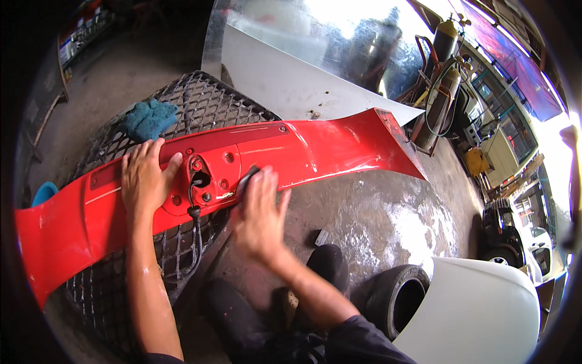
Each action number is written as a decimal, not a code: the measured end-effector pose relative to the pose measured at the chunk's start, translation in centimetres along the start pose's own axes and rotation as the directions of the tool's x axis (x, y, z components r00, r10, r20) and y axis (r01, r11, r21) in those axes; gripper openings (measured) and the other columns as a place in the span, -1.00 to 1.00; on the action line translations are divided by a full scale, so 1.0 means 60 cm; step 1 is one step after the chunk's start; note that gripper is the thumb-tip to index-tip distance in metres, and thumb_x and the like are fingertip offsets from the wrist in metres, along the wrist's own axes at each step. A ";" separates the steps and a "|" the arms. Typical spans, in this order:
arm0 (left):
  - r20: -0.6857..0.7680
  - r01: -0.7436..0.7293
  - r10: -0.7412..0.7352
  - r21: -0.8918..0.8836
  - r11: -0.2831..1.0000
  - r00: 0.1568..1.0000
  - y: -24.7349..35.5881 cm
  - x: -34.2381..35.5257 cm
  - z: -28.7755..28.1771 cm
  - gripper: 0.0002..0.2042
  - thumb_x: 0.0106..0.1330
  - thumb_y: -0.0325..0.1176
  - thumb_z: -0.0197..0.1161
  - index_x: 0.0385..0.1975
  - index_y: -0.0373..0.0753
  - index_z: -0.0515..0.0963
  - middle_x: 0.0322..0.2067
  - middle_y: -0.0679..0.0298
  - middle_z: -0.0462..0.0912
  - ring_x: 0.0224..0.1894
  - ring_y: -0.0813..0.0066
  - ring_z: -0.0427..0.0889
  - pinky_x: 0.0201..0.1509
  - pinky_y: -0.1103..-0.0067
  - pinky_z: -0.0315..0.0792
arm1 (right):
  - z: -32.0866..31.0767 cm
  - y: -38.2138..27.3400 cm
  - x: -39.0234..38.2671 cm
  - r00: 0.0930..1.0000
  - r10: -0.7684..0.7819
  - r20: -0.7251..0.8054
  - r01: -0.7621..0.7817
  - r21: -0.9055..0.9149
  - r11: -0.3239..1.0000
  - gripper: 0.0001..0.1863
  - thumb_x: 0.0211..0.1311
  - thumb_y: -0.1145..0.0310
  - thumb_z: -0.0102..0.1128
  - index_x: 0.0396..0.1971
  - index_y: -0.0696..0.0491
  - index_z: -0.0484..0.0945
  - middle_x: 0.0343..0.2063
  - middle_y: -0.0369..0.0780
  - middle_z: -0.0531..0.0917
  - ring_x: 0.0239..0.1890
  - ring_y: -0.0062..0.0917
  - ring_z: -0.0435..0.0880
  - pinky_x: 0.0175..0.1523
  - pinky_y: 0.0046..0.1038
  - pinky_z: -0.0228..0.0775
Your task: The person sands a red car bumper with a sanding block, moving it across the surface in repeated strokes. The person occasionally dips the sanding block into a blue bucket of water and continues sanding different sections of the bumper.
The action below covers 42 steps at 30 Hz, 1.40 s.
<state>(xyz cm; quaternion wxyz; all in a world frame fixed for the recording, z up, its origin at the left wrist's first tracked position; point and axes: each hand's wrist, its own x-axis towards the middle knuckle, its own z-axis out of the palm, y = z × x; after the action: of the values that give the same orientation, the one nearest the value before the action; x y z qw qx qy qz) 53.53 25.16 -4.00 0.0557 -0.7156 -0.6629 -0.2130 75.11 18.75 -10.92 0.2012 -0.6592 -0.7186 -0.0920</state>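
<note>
A long red car spoiler lies underside up across a black metal mesh stand. Spread over the spoiler's middle, my left hand rests flat with its thumb apart and holds nothing. Beside the central mount, my right hand presses a dark thin pad against the spoiler's near edge. Its fingers are stretched over the pad, so most of the pad is hidden and its kind is unclear. Out of the opening in the mount comes a black cable, hanging down over the near edge.
A teal cloth sits on the mesh behind the spoiler. Past the stand is a large pale panel. Gas cylinders stand at right. A tyre and a white panel are near my right. A blue bowl shows at left.
</note>
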 end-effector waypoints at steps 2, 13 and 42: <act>-0.032 -0.006 0.007 0.009 1.000 0.999 0.000 -0.001 0.000 -0.45 0.28 0.11 0.00 0.06 -0.23 0.43 0.05 0.18 0.48 0.16 0.25 0.37 0.32 0.27 0.10 | 0.014 0.061 0.041 0.952 0.200 -0.232 -0.220 -0.061 0.974 -0.24 0.20 0.14 -0.13 0.22 0.44 0.00 0.25 0.29 0.06 0.35 0.08 0.01 0.32 0.20 -0.30; -0.012 0.010 -0.010 0.008 1.000 1.000 0.003 -0.003 0.000 -0.47 0.27 0.07 0.05 0.07 -0.22 0.42 0.04 0.18 0.47 0.16 0.25 0.37 0.35 0.29 0.07 | -0.004 0.051 0.069 0.929 0.345 -0.132 -0.338 0.072 0.938 -0.29 0.26 0.17 -0.14 0.23 0.42 0.01 0.27 0.27 0.04 0.35 0.12 -0.02 0.31 0.21 -0.26; -0.051 0.007 -0.007 0.000 1.000 0.999 0.000 -0.001 0.007 -0.47 0.27 0.07 0.05 0.06 -0.25 0.43 0.02 0.16 0.49 0.16 0.24 0.38 0.34 0.27 0.08 | -0.017 -0.026 0.072 0.991 -0.127 0.044 0.117 0.179 0.977 -0.24 0.12 0.22 -0.05 0.29 0.28 0.02 0.35 0.07 0.00 0.40 -0.04 -0.06 0.33 0.18 -0.35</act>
<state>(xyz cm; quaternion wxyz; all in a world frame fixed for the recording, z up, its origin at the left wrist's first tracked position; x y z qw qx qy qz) 53.60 25.24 -4.40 0.0719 -0.7075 -0.6639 -0.2312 73.55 22.11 -8.01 0.2326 -0.5958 -0.7684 -0.0223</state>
